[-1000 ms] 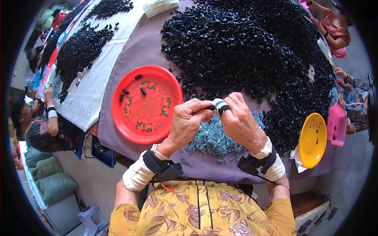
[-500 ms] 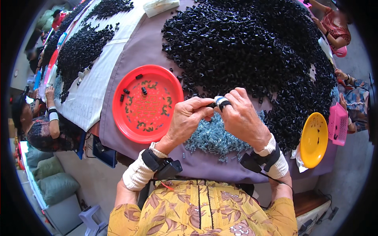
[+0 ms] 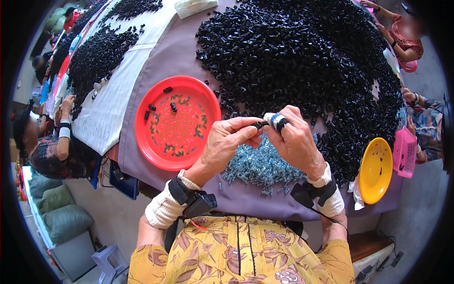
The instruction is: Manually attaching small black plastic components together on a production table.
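Note:
My left hand (image 3: 226,142) and my right hand (image 3: 294,142) meet above a heap of small silvery-blue springs (image 3: 257,165) near the table's front edge. Between the fingertips of both hands sits a small black tube-shaped part (image 3: 258,125). My right forefinger wears white tape with blue and black bands (image 3: 275,120). A huge pile of the same black parts (image 3: 293,52) covers the table beyond my hands. To the left lies a red plate (image 3: 189,94) with a few black parts on it.
A yellow plate (image 3: 376,170) and a pink basket (image 3: 405,152) sit at the right edge. A second black pile (image 3: 94,52) lies on white cloth at the left. Other people sit at the left (image 3: 47,146) and at the right (image 3: 406,40).
My hands stay together over the springs, with only small finger movements on the black part.

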Motion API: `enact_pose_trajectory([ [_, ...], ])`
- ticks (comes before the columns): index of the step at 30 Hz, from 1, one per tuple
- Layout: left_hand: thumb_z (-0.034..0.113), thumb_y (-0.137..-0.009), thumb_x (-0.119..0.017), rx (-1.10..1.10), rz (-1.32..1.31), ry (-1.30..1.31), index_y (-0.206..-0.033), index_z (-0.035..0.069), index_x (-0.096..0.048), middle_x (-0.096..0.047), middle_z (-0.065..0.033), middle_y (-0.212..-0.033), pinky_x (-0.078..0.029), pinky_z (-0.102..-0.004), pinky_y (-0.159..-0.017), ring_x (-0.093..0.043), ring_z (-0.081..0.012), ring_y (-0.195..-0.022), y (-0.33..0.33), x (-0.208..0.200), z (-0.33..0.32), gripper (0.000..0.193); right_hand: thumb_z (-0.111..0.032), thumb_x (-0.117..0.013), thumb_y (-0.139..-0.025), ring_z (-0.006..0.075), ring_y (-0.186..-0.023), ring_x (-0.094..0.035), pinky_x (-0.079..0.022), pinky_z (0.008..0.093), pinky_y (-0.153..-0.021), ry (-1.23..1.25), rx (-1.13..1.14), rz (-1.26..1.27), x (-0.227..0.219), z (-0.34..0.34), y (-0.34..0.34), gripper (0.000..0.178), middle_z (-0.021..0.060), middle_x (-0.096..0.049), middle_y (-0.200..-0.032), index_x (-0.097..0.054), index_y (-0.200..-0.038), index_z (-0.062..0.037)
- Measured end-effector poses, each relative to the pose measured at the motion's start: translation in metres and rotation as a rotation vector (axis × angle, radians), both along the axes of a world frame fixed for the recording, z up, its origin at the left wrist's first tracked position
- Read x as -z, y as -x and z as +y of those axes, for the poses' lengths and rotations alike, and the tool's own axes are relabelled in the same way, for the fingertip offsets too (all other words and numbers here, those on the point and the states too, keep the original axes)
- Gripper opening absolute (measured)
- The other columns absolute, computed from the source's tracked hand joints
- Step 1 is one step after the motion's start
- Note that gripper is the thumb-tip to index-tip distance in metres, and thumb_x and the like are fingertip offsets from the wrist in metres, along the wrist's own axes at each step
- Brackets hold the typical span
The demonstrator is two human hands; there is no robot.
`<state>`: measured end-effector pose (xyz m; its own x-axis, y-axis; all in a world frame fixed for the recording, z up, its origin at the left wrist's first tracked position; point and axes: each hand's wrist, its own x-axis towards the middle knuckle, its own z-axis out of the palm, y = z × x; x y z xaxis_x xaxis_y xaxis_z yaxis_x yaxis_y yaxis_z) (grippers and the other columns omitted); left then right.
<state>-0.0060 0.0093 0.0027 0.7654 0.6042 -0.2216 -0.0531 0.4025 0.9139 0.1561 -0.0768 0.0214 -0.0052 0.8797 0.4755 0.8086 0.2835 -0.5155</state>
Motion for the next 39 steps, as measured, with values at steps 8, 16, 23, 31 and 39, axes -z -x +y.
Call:
enact_pose_trajectory([
  [8, 0.006, -0.090, -0.055, -0.020, -0.012, 0.002, -0.113, -0.004, -0.058, -0.066, -0.0106, -0.088, -0.054, -0.0278, -0.072, -0.064, -0.0157, -0.077, 0.000, -0.001, -0.004, 0.026, -0.007, -0.066, -0.076, 0.0235, -0.073, -0.054, -0.041, 0.0378, -0.082, -0.055, 0.034, -0.183, -0.003, 0.000, 0.001, 0.012, 0.0101, -0.056, -0.076, -0.061, -0.083, 0.0019],
  [16, 0.004, -0.088, -0.056, -0.036, 0.020, -0.083, -0.111, -0.003, -0.060, -0.066, -0.0094, -0.086, -0.054, -0.0261, -0.072, -0.064, -0.0143, -0.078, -0.001, 0.000, -0.006, 0.024, -0.007, -0.067, -0.076, 0.0239, -0.074, -0.054, -0.041, 0.0379, -0.082, -0.058, 0.014, -0.178, 0.002, -0.002, 0.002, 0.012, 0.0098, -0.056, -0.075, -0.061, -0.080, 0.0025],
  [23, 0.003, -0.087, -0.057, -0.085, 0.001, -0.116, -0.108, -0.003, -0.062, -0.067, -0.0084, -0.085, -0.053, -0.0251, -0.071, -0.064, -0.0132, -0.076, -0.002, 0.011, -0.007, 0.022, -0.008, -0.062, -0.076, 0.0235, -0.077, -0.053, -0.038, 0.0389, -0.082, 0.053, 0.049, -0.376, -0.003, -0.005, 0.007, 0.012, 0.0108, -0.055, -0.074, -0.060, -0.069, 0.0015],
  [31, 0.002, -0.086, -0.058, -0.079, 0.006, -0.118, -0.104, -0.004, -0.063, -0.065, -0.0078, -0.085, -0.053, -0.0247, -0.070, -0.063, -0.0131, -0.075, -0.002, 0.013, -0.009, 0.019, -0.005, -0.060, -0.074, 0.0263, -0.081, -0.053, -0.040, 0.0392, -0.081, 0.105, 0.009, -0.331, 0.001, -0.005, 0.008, 0.011, 0.0144, -0.055, -0.078, -0.058, -0.071, 0.0051],
  [39, -0.002, -0.084, -0.058, -0.054, 0.032, -0.188, -0.101, -0.005, -0.064, -0.064, -0.0074, -0.085, -0.052, -0.0238, -0.068, -0.063, -0.0127, -0.073, 0.000, 0.011, -0.005, 0.018, -0.001, -0.057, -0.069, 0.0288, -0.082, -0.052, -0.041, 0.0398, -0.082, 0.132, -0.063, -0.325, 0.003, -0.003, 0.005, 0.008, 0.0168, -0.052, -0.079, -0.056, -0.071, 0.0069],
])
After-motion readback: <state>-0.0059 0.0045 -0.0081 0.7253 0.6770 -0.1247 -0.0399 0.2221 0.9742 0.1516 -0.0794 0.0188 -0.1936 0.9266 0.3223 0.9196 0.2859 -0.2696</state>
